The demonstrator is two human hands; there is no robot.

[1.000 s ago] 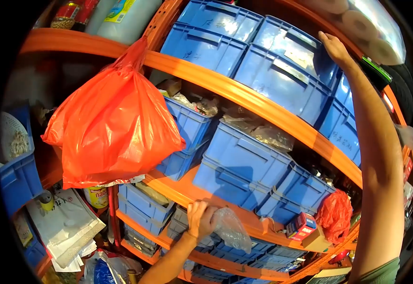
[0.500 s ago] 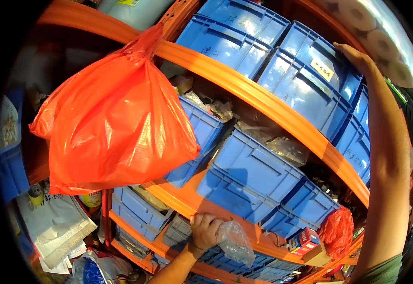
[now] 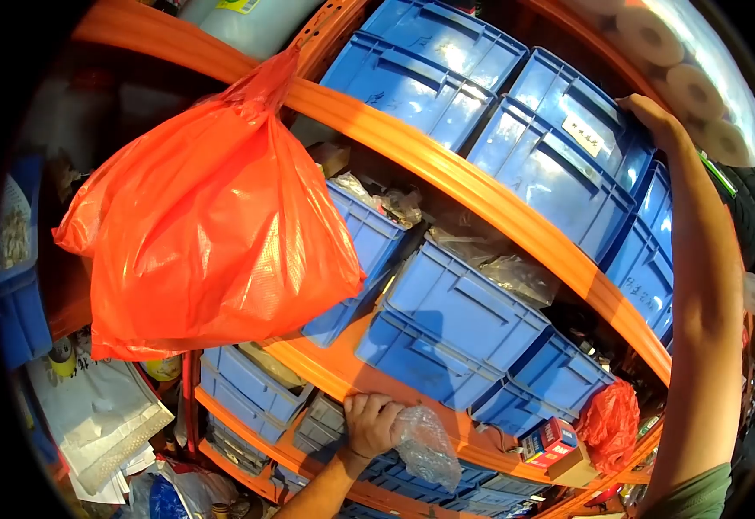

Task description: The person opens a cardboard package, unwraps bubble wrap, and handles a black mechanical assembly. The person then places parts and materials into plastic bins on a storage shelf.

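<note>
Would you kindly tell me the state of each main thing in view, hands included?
Large red bag: bulging, gathered at the top.
Left hand: curled at the orange shelf edge; grip unclear.
Clear plastic bag: crumpled, touching the left hand.
Right hand: at the top edge of the labelled blue bin.
Labelled blue bin: stacked on another bin.
Small red bag: crumpled.
Pale rolls: wrapped in plastic.

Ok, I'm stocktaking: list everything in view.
Shelves: several, orange, throughout
Bins: many, mostly blue, on shelves
Large bag: one, red, hanging left
Smaller bag: one, red, lower right
Printed box: one, red and blue, beside smaller bag
Cardboard box: one, brown, beside printed box
Rolls: several, pale, top right
Large container: one, pale, top left
Papers: several, white, lower left
Clutter: uncountable, mixed, bottom left
Plastic wrap: one, clear, lower middle
Left hand: one, bare, at shelf edge
Right hand: one, bare, at upper bin
</note>
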